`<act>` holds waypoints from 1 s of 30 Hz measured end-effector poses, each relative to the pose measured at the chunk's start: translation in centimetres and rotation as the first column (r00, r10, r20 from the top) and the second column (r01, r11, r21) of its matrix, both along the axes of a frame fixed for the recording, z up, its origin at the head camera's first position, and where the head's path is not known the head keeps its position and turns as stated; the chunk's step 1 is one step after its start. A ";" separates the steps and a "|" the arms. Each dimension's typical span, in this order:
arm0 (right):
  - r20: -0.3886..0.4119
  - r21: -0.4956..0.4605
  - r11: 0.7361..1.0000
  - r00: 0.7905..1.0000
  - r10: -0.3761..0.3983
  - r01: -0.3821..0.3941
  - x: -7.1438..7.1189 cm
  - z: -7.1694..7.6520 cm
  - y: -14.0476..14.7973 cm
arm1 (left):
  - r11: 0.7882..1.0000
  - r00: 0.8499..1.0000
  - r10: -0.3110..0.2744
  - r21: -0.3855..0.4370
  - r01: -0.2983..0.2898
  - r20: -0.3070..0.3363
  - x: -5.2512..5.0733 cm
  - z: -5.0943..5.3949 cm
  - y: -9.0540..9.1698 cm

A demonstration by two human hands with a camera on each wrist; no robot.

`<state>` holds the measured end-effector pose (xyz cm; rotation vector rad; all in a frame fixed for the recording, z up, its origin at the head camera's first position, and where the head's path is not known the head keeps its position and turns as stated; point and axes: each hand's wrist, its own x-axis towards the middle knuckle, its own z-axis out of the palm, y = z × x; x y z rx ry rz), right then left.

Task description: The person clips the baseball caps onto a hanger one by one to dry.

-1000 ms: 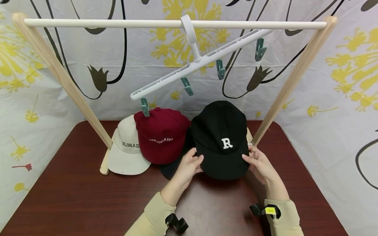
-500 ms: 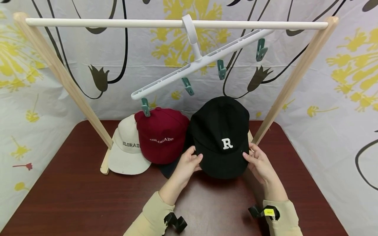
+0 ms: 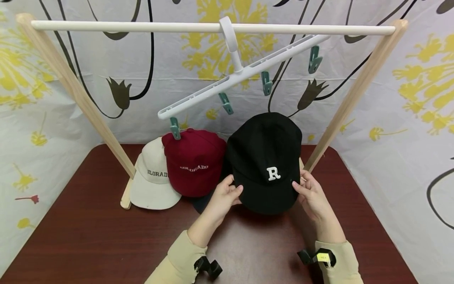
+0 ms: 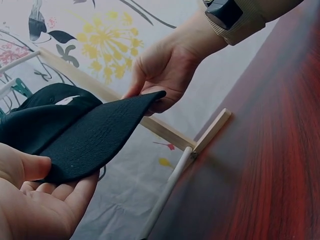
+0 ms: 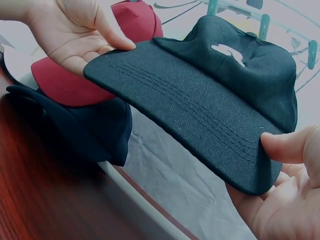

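Left hand (image 3: 222, 195) and right hand (image 3: 313, 196), thumbs and fingers closed, pinch the black cap (image 3: 264, 148) between them by its brim (image 5: 182, 107); lifting carelessly, I could snag it on the clips (image 3: 266, 83) above.

Taking the black cap (image 3: 264, 142) as centre in the head view, open room lies toward 6 o'clock, over tabletop (image 3: 255, 244) between the forearms. The left hand (image 3: 223, 195) fills 8 o'clock, the right hand (image 3: 312, 197) 4. The red cap (image 3: 195, 156) blocks 9, a slanting post (image 3: 354, 94) 2; near 12, the tilted hanger (image 3: 246, 73) and clips (image 3: 267, 83) obstruct.
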<state>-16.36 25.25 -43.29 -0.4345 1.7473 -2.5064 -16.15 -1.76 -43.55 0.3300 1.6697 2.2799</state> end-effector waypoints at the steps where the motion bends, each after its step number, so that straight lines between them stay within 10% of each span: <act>1: -0.004 -0.001 1.000 1.000 -0.003 0.003 0.0 0.1 0.0 | 1.000 1.000 -0.001 -0.009 0.001 -0.004 0.0 0.1 0.0; 30: -0.044 -0.061 0.998 0.999 -0.018 0.015 -0.5 1.7 -0.3 | 0.992 0.996 0.013 -0.122 -0.023 -0.084 0.2 1.5 -0.7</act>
